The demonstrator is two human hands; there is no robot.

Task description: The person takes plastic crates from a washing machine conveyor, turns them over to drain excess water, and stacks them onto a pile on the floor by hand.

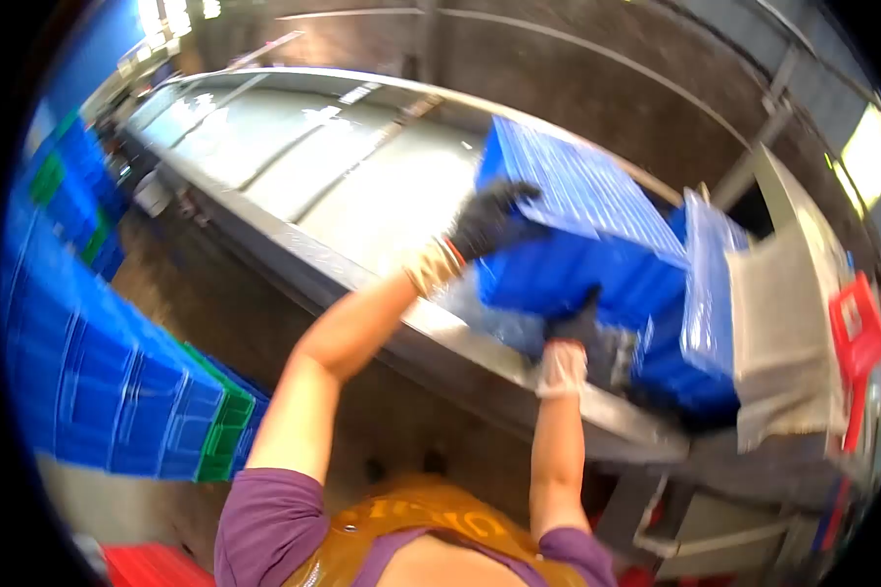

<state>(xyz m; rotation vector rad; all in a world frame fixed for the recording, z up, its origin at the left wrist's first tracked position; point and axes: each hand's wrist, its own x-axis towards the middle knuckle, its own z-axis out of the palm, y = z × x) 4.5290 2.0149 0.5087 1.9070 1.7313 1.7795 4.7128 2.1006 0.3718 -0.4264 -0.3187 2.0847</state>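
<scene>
A blue plastic crate (578,269) with a ribbed, shiny face is tilted over the edge of a long trough. My left hand (499,220), in a dark glove, grips its near left corner. Lower down, my right hand (573,325), gloved the same way, holds the crate's bottom edge with the thumb up against its side; the other fingers are mostly hidden. Both wrists have pale cuffs. Right of this crate stands another blue crate (690,357), with a clear plastic-looking piece (710,284) leaning at its side.
The long trough (274,230) with pale, reflective contents stretches away to the left. Stacked blue and green crates (117,382) stand at left. On the right are a beige panel (788,323) and a red scoop-like tool (857,338). A red object (152,565) lies at bottom left.
</scene>
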